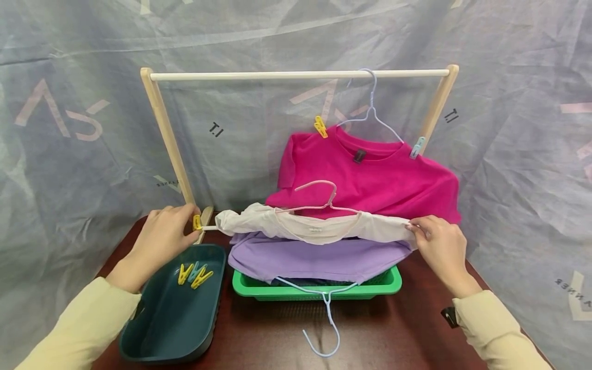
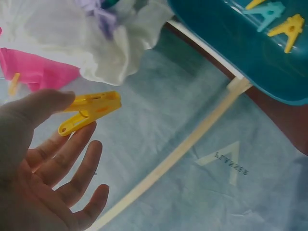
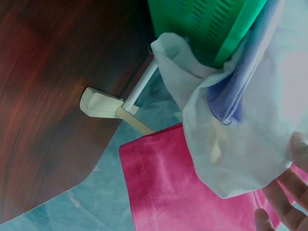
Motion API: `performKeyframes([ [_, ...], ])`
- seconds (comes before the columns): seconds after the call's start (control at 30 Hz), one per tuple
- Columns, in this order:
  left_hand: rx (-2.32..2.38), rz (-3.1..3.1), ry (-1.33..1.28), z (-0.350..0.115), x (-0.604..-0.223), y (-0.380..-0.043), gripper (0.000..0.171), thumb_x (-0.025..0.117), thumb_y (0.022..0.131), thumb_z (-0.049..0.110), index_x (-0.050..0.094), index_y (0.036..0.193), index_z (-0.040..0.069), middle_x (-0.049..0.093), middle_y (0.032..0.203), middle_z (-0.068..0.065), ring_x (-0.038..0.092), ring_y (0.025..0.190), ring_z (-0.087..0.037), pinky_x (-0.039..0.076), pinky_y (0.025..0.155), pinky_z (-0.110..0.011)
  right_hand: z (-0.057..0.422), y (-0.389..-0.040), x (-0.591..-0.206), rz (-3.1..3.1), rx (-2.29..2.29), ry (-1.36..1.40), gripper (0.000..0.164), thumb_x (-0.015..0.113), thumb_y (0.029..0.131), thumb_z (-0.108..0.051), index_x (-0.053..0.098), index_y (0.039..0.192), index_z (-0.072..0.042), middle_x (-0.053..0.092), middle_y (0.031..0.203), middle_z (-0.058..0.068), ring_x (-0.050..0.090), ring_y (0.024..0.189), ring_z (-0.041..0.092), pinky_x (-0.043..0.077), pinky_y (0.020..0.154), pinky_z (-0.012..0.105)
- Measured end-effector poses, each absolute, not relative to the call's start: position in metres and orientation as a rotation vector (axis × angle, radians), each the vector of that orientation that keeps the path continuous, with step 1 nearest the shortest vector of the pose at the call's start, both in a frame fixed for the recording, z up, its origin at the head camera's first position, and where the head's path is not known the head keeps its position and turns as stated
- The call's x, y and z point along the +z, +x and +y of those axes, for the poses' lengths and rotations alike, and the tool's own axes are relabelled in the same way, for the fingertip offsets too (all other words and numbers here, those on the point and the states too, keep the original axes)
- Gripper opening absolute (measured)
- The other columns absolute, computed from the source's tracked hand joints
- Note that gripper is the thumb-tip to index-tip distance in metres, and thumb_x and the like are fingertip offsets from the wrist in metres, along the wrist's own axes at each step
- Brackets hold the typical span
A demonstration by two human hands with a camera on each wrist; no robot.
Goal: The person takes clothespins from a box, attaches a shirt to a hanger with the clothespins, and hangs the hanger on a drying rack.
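Observation:
My left hand [image 1: 162, 234] pinches a yellow clothespin [image 2: 91, 109] between thumb and fingers, just left of a white shirt's [image 1: 319, 228] sleeve. The other end of that shirt is pinched by my right hand [image 1: 441, 249] between thumb and fingers. A pale pink hanger [image 1: 331, 202] sits in the white shirt's neck, its hook pointing up and off the rail. Beneath lies a folded purple garment [image 1: 319, 257] on a green basket [image 1: 319, 292], and a light blue hanger [image 1: 327, 303] sticks out from it toward me.
Behind stands a rack with a white rail [image 1: 259, 76] and wooden posts. From it hangs a magenta shirt [image 1: 370, 177] on a hanger, with a yellow clothespin [image 1: 320, 126] and a blue clothespin [image 1: 417, 147]. At left, a dark teal tray [image 1: 178, 329] holds three clothespins [image 1: 201, 279].

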State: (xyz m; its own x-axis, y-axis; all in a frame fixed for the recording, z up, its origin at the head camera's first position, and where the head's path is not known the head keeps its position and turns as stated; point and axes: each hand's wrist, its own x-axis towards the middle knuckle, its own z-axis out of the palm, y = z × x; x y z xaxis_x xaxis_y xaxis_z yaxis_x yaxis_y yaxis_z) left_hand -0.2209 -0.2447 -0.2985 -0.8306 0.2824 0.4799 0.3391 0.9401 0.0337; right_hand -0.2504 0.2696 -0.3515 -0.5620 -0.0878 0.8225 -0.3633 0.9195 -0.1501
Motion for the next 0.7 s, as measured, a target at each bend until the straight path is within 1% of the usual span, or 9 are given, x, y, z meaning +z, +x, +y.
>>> performKeyframes([
  [0.2, -0.216, -2.584, -0.447, -0.231, -0.292, -0.221, 0.029, 0.071, 0.075, 0.019, 0.058, 0.1, 0.01, 0.064, 0.075, -0.003, 0.056, 0.072, -0.025, 0.038, 0.073, -0.049, 0.271, -0.256, -0.353, -2.172, 0.342, 0.321, 0.009, 0.071, 0.071, -0.008, 0.071, 0.079, -0.005, 0.067, 0.075, 0.01, 0.058, 0.063, 0.032, 0.038, 0.058, 0.044],
  [0.4, -0.276, -2.53, -0.464, -0.216, -0.287, -0.224, 0.029, 0.071, 0.076, 0.02, 0.059, 0.1, 0.01, 0.063, 0.074, -0.003, 0.052, 0.07, -0.022, 0.039, 0.075, -0.048, 0.272, -0.258, -0.352, -2.156, 0.331, 0.337, 0.008, 0.071, 0.072, -0.008, 0.071, 0.079, -0.005, 0.066, 0.073, 0.011, 0.058, 0.064, 0.032, 0.036, 0.058, 0.043],
  [0.5, -0.302, -2.49, -0.495, -0.211, -0.286, -0.227, 0.03, 0.072, 0.075, 0.02, 0.059, 0.1, 0.009, 0.065, 0.079, -0.005, 0.054, 0.071, -0.022, 0.04, 0.075, -0.048, 0.271, -0.26, -0.351, -2.154, 0.329, 0.34, 0.008, 0.071, 0.072, -0.008, 0.07, 0.079, -0.005, 0.066, 0.073, 0.011, 0.058, 0.063, 0.032, 0.036, 0.057, 0.043],
  [0.7, -0.357, -2.436, -0.545, -0.199, -0.287, -0.233, 0.034, 0.075, 0.073, 0.022, 0.059, 0.1, 0.01, 0.064, 0.078, -0.003, 0.05, 0.068, -0.019, 0.039, 0.068, -0.041, 0.27, -0.263, -0.35, -2.162, 0.328, 0.332, 0.008, 0.07, 0.071, -0.008, 0.071, 0.078, -0.004, 0.067, 0.073, 0.012, 0.058, 0.062, 0.033, 0.036, 0.056, 0.043],
])
